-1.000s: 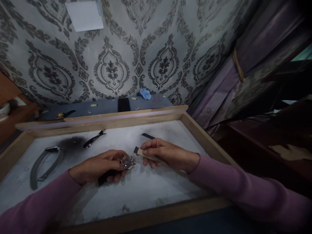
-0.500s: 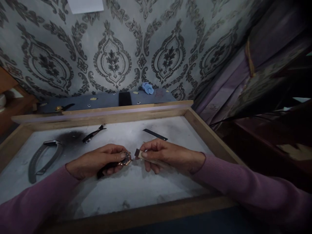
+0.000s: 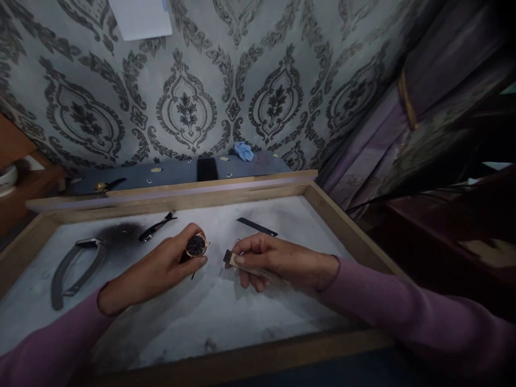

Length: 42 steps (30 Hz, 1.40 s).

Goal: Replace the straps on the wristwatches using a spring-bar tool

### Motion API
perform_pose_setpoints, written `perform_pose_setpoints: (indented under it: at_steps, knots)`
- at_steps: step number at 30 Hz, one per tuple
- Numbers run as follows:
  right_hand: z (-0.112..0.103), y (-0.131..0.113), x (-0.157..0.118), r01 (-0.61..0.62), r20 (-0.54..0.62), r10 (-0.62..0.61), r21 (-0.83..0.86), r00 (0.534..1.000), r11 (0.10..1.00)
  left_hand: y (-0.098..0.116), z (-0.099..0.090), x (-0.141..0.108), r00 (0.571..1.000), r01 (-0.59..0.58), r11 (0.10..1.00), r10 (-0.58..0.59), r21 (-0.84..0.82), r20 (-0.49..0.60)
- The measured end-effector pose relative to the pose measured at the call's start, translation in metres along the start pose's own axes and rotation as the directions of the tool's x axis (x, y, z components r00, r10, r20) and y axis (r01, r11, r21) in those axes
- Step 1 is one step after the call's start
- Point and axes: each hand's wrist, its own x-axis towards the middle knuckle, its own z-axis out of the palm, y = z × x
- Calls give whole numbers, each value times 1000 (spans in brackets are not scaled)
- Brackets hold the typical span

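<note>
In my left hand is a wristwatch with a dark dial and a rose-gold case, gripped between thumb and fingers with the dial turned up. Its strap is mostly hidden by the hand. To the right, my right hand pinches a small flat beige stick with a dark brown tip; its tip points left at the watch, a short gap apart. I cannot make out the stick's exact kind. Both hands are above the white floor of a wooden-framed tray.
A grey-strapped smartwatch lies at the tray's left. Behind the hands are a dark-strapped watch and a black flat strip. Past the raised wooden rim sit a blue crumpled cloth, a black rectangular object and another watch.
My left hand has turned the watch over so its dial faces up, and moved it slightly left and away from the stick. My right hand keeps its pinch. The view has tilted a little upward.
</note>
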Motion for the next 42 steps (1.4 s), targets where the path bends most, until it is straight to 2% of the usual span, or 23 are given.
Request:
perform_pose_setpoints:
  at_steps: [6,9,12,15,18,20,24,27,35,42]
  knots:
    - [0,-1,0,-6,-9,6,-25,1000,1000,-1,1,-4,998,55,998,-55,34,7]
    - [1,-1,0,-4,-17,4,-33,1000,999,4,-1,-6,997,36,999,-36,-7,70]
    - [2,-3,0,-8,-62,7,-21,998,1000,8,-4,-4,981,67,991,-45,-113,190]
    - [4,-5,-2,-23,-117,22,-7,993,1000,5,-4,1,948,186,956,-114,-226,297]
    - [5,-7,-2,-21,-140,19,-14,990,1000,-3,-2,5,930,268,894,-144,-358,338]
    - [5,-7,-2,-20,-139,18,-16,990,1000,-8,-1,5,926,290,833,-120,-471,358]
    - [6,-8,-3,-20,-142,17,-20,990,1000,-8,-3,3,932,250,767,-25,-591,362]
    - [7,-10,-4,-17,-145,13,-31,989,999,-5,-4,2,939,215,759,12,-614,344]
    - [6,-10,-3,-26,-120,17,-71,993,997,-5,-3,6,931,284,774,-81,-566,356]
    - [5,-8,-2,-1,-75,-8,-117,997,993,-8,0,4,893,366,740,-109,-565,437]
